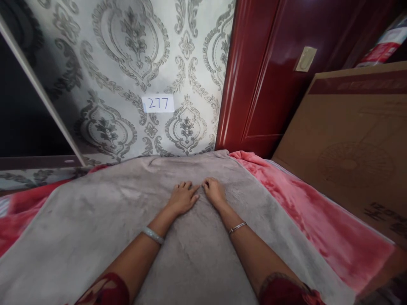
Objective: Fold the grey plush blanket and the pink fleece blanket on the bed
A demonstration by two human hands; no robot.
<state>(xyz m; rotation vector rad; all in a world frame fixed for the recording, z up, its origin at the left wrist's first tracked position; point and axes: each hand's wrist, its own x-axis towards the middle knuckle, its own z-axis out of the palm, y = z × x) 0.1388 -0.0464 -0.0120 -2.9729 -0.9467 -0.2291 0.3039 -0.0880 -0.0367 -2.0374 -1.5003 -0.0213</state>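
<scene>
A grey plush blanket (pixel 95 220) lies spread over a red-pink blanket (pixel 311 220) on a bed. My left hand (pixel 182 197) rests palm down on the grey blanket near its far middle, fingers slightly apart. My right hand (pixel 214 190) lies right beside it, palm down, its fingers curled a little onto the fabric. The two hands almost touch at the fingertips. Neither hand holds anything. A bangle sits on each wrist.
A patterned grey wall with a paper label reading 277 (pixel 158 103) stands just behind the bed. A dark red door (pixel 270 84) is at the right, and a large cardboard box (pixel 349 144) leans along the bed's right side. A dark opening (pixel 22 110) is at far left.
</scene>
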